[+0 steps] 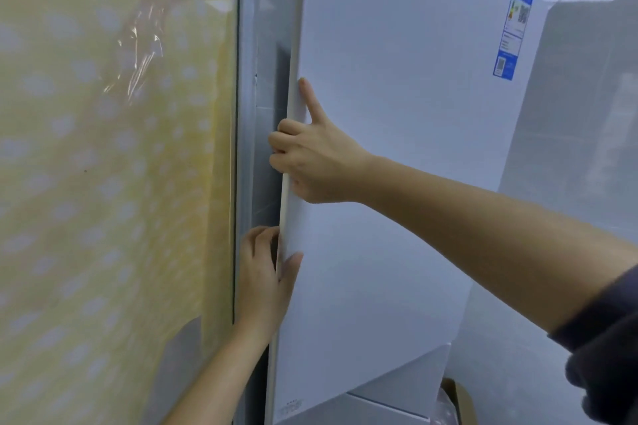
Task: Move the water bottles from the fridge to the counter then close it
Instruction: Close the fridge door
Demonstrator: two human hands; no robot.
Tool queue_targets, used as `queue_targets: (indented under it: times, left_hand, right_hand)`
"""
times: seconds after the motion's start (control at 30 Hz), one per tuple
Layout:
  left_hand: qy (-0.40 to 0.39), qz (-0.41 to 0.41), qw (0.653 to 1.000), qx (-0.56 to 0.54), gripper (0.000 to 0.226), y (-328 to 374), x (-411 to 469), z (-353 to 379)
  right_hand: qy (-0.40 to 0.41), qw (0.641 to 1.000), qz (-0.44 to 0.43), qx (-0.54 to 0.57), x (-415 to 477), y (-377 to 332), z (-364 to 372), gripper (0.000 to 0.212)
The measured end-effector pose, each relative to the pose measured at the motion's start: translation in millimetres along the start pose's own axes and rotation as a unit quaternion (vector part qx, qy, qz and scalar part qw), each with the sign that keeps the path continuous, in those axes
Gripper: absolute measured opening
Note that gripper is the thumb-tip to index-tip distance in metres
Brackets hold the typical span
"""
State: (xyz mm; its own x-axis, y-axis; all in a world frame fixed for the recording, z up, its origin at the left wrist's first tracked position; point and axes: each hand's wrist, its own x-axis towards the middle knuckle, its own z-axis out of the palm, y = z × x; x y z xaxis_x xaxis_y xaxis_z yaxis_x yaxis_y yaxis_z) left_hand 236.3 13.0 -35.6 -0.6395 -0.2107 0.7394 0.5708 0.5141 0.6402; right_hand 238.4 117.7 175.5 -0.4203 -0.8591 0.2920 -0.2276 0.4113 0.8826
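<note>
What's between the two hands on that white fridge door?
Nothing separate. The head view shows only a bare stretch of the fridge door edge between the right hand, gripping higher up, and the left hand, gripping below.

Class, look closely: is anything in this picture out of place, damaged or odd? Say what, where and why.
The clear film over the yellow dotted sheet, left of the fridge door, is crumpled near the top instead of lying flat. A grey patch low on the sheet may be a repair.
</note>
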Motion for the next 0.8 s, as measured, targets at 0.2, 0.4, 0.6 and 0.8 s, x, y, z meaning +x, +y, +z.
queue_targets:
  times: [0.2, 0.4, 0.6, 0.8]
  left_hand:
    - [0.029, -0.044, 0.999, -0.012, 0.01, -22.8, 34.0, 7.6]
    - [0.013, -0.076, 0.997, 0.018, 0.007, -50.4, 66.1, 15.8]
    - [-0.018, -0.104, 0.994, -0.003, 0.007, -75.8, 93.8, 26.4]
    - [-0.054, -0.116, 0.992, -0.015, 0.016, -101.1, 124.2, 36.5]
  right_hand:
    - [-0.01, 0.999, -0.053, 0.008, 24.3, 10.6, 28.9, 0.061]
    - [-0.024, 0.999, -0.048, 0.001, 56.4, 10.5, 55.7, 0.068]
    - [-0.047, 0.998, -0.036, 0.016, 83.3, 12.6, 82.1, 0.065]
    - [-0.082, 0.996, -0.025, 0.002, 110.9, 16.0, 112.0, 0.065]
